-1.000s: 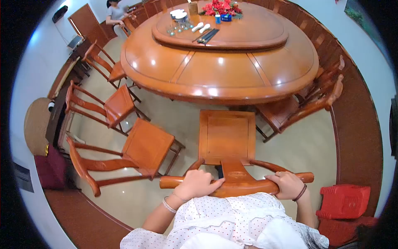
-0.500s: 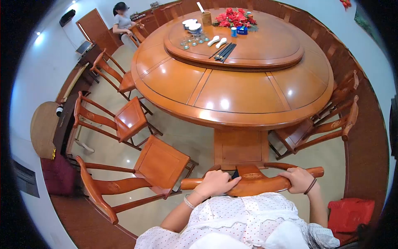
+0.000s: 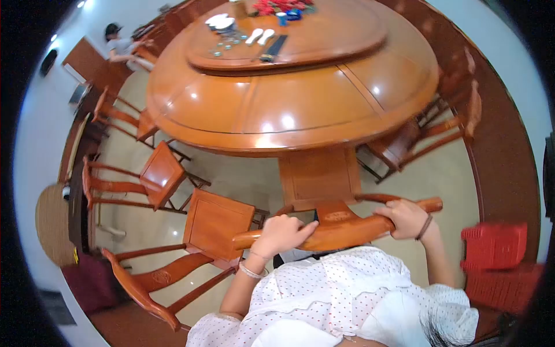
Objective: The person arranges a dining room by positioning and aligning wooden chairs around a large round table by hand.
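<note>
Directly in front of my body is a wooden chair (image 3: 335, 232) with a curved top rail, its back toward me. My left hand (image 3: 284, 235) wraps over the left part of that rail, thumb pointing inward. Near the rail's right end, my right hand (image 3: 406, 218) is closed round the wood. The chair's square seat (image 3: 319, 176) reaches to the edge of the big round dining table (image 3: 277, 124), partly under it. My legs and the chair's lower parts are mostly hidden.
Several matching chairs stand left, the closest one (image 3: 219, 220) beside my left arm, and more chairs (image 3: 399, 141) at right. Red plastic stools (image 3: 494, 246) are at lower right. The turntable (image 3: 324, 43) bears chopsticks, spoons, dishes and red flowers. Another person (image 3: 121, 49) handles a chair at far left.
My view has tilted down and turned, so the table sits higher and further left. Both hands keep hold of the chair's rail. The other person leans forward more.
</note>
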### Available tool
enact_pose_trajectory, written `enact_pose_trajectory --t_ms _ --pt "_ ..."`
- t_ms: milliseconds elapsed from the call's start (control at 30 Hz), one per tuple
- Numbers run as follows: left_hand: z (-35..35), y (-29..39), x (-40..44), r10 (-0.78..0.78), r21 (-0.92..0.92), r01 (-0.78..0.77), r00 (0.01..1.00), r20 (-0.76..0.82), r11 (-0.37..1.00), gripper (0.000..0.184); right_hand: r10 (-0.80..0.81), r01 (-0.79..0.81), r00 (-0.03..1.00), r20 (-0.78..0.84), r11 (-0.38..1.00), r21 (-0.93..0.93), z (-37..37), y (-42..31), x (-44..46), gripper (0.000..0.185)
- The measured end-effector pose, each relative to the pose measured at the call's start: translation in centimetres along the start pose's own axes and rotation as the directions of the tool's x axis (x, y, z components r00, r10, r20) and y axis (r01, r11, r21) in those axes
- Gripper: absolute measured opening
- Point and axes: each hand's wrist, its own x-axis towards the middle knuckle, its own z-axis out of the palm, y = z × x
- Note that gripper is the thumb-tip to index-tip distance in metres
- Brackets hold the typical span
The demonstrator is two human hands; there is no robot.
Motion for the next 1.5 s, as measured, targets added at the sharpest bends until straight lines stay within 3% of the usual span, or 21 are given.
enact_pose_trajectory --t_ms 167,233,567,800,967,1000,1233,1300,1333,1500 --pt "-0.3 -0.4 0.2 0.003 0.015 -0.003 1.0 0.009 1.0 0.056 0.049 -0.047 0.999 -0.025 0.997 0.054 -0.5 -0.8 0.3 0.043" --pt "-0.3 -0.1 0.2 0.0 -0.034 -0.002 0.998 -0.057 0.999 0.057 0.032 -0.031 0.999 -0.04 0.999 0.043 -0.3 -0.5 0.1 0.045" --pt "0.2 1.8 1.6 0.064 0.03 -0.064 0.998 -0.009 0.998 0.055 0.095 -0.096 0.988 -0.121 0.995 -0.008 0.8 0.9 -1.5 0.051" --pt "-0.4 2.2 1.8 -0.043 -0.004 0.043 0.999 -0.012 0.999 0.054 0.046 -0.049 0.981 -0.189 0.999 -0.009 0.8 2.4 -0.3 0.042" --pt "-1.6 1.6 3.0 -0.099 -0.032 0.098 0.995 -0.028 0.995 0.055 0.009 -0.013 0.991 -0.136 1.0 -0.027 -0.5 3.7 2.1 0.036" --pt "-1.8 1.7 3.1 -0.106 -0.022 0.106 0.994 -0.039 0.994 0.056 0.066 -0.067 0.997 -0.05 0.997 -0.024 -1.1 3.5 2.5 0.05" --pt "-2.6 1.2 3.7 -0.141 -0.049 0.14 0.99 -0.015 0.989 0.056 0.047 -0.047 0.999 -0.003 0.999 0.016 -2.1 3.6 3.2 0.052" --pt "-2.7 1.4 3.7 -0.133 -0.078 0.13 0.991 -0.032 0.988 0.055 0.043 -0.041 0.996 -0.075 0.999 0.024 -1.8 3.7 3.0 0.053" --pt "-2.8 1.4 3.8 -0.141 -0.09 0.137 0.989 -0.04 0.986 0.055 0.035 -0.034 0.987 -0.159 0.999 0.008 -1.3 3.9 3.0 0.044" --pt "-2.7 1.1 3.9 -0.117 -0.109 0.113 0.993 -0.026 0.988 0.053 -0.038 0.046 0.961 -0.275 0.999 0.024 -1.0 3.7 2.9 0.044"
